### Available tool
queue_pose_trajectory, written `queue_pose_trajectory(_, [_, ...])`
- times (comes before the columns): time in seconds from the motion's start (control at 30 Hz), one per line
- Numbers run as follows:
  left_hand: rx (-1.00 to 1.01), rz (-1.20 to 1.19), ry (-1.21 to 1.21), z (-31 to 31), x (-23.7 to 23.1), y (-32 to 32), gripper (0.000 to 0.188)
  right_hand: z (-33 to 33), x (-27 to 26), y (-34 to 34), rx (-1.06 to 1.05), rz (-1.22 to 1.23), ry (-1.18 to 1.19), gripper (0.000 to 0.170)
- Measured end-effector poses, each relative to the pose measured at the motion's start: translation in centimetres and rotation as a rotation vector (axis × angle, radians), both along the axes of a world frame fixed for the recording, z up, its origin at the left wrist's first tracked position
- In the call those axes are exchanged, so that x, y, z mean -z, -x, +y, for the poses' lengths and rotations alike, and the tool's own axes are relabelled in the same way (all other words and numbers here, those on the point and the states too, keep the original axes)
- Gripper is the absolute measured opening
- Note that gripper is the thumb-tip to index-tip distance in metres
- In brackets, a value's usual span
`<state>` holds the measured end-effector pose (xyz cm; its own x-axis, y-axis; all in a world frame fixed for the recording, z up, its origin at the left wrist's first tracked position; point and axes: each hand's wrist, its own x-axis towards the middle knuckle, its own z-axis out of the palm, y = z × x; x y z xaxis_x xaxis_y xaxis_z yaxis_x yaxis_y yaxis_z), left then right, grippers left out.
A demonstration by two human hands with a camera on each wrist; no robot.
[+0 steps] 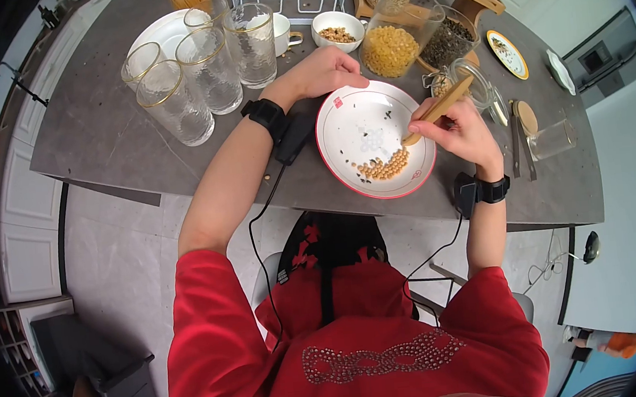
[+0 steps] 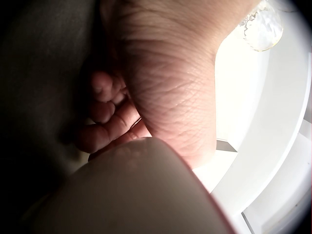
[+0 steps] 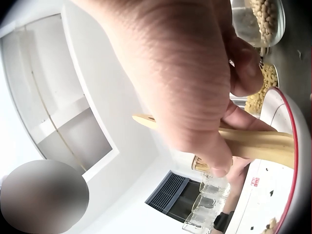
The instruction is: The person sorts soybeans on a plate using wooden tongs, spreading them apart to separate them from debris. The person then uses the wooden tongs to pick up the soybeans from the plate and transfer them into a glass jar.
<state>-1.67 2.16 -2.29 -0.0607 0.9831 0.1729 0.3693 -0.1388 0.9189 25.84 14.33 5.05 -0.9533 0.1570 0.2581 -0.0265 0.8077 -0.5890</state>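
Observation:
A white plate (image 1: 368, 121) with a red rim stands near the table's front edge, holding round tan beans (image 1: 388, 167) and small dark bits. My left hand (image 1: 321, 72) grips its upper left rim; in the left wrist view the curled fingers (image 2: 105, 131) lie beside the plate's outer wall (image 2: 122, 185). My right hand (image 1: 464, 129) pinches a wooden utensil (image 1: 443, 102), its lower end inside the plate beside the beans. The right wrist view shows thumb and fingers round the wooden utensil (image 3: 263, 146) above the plate.
Several gold-rimmed glasses (image 1: 210, 71) stand at the left. Behind the plate are a bowl of nuts (image 1: 339, 31), a jar of yellow pasta (image 1: 389, 50) and an open glass jar (image 1: 475, 84). Tongs (image 1: 525, 148) and a lying glass (image 1: 553, 140) are at the right.

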Motion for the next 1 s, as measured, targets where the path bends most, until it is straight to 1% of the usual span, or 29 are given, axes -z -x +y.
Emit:
queue_pose_trajectory(0.07, [-0.007, 0.008, -0.011, 0.2, 0.3, 0.5, 0.025, 0.5, 0.5, -0.1, 0.024, 0.009, -0.072, 0.020])
queue_pose_trajectory(0.1, [0.001, 0.001, -0.010, 0.0, 0.1, 0.4, 0.025, 0.4, 0.3, 0.0, 0.021, 0.007, -0.071, 0.020])
queue_pose_trajectory(0.17, [0.016, -0.007, -0.006, -0.2, 0.1, 0.2, 0.025, 0.2, -0.3, -0.3, 0.112, 0.057, -0.166, 0.017])
queue_pose_trajectory(0.2, [0.010, -0.009, -0.002, -0.1, 0.2, 0.2, 0.025, 0.5, -0.2, -0.3, 0.118, 0.056, -0.164, 0.017])
queue_pose_trajectory(0.27, [0.003, -0.009, -0.005, 0.2, 0.2, 0.1, 0.025, 1.8, -0.1, -0.3, 0.353, 0.558, 0.029, 0.016])
queue_pose_trajectory(0.33, [-0.008, -0.008, -0.007, 0.2, 0.4, 0.3, 0.024, 3.4, -0.4, -0.7, 0.615, 0.757, 0.003, 0.018])
queue_pose_trajectory(0.37, [-0.012, -0.010, -0.005, 0.0, 0.4, 0.4, 0.024, 4.4, -0.4, -1.2, 0.655, 0.778, 0.017, 0.022])
queue_pose_trajectory(0.4, [-0.011, -0.011, 0.001, -0.2, 0.0, 0.2, 0.024, 4.5, -0.5, -1.3, 0.659, 0.773, 0.020, 0.022])
queue_pose_trajectory(0.47, [0.003, -0.011, 0.008, -0.1, -0.1, 0.0, 0.024, 4.7, -1.1, -1.7, 0.762, 0.711, 0.088, 0.024])
queue_pose_trajectory(0.5, [0.008, -0.017, 0.008, 0.0, 0.1, 0.2, 0.024, 4.7, -1.2, -1.7, 0.706, 0.719, 0.160, 0.024])
queue_pose_trajectory(0.53, [0.009, -0.023, 0.005, 0.2, 0.4, 0.3, 0.025, 5.0, -1.2, -2.2, 0.712, 0.724, 0.156, 0.024])
queue_pose_trajectory(0.6, [0.013, -0.024, -0.018, 0.3, 0.2, 0.4, 0.026, 5.2, -1.3, -2.8, 0.511, 0.470, 0.309, 0.023])
queue_pose_trajectory(0.63, [0.006, -0.024, -0.003, 0.1, -0.1, 0.3, 0.026, 4.2, -0.9, -2.4, 0.357, 0.495, 0.311, 0.018])
queue_pose_trajectory(0.67, [0.002, -0.026, 0.016, -0.2, -0.2, 0.0, 0.026, 3.5, -0.6, -1.9, 0.354, 0.491, 0.315, 0.018])
queue_pose_trajectory(0.73, [-0.006, -0.022, 0.021, -0.4, -0.2, -0.1, 0.026, 2.5, -0.2, -1.3, 0.048, 0.202, 0.171, 0.014])
queue_pose_trajectory(0.8, [-0.009, -0.015, 0.020, -0.1, -0.1, -0.1, 0.026, 1.2, -0.1, -0.7, 0.018, 0.068, 0.103, 0.013])
queue_pose_trajectory(0.87, [0.005, -0.028, -0.029, 0.2, 0.5, 0.3, 0.026, 0.3, -0.3, -0.2, -0.019, 0.029, 0.103, 0.015])
queue_pose_trajectory(0.93, [0.003, -0.021, -0.004, 0.0, 0.2, 0.2, 0.026, -0.2, 0.0, -0.2, -0.091, -0.039, 0.200, 0.016])
queue_pose_trajectory(1.0, [0.007, -0.005, 0.021, -0.1, 0.0, 0.0, 0.026, -0.1, 0.2, -0.2, -0.110, -0.055, 0.191, 0.016])
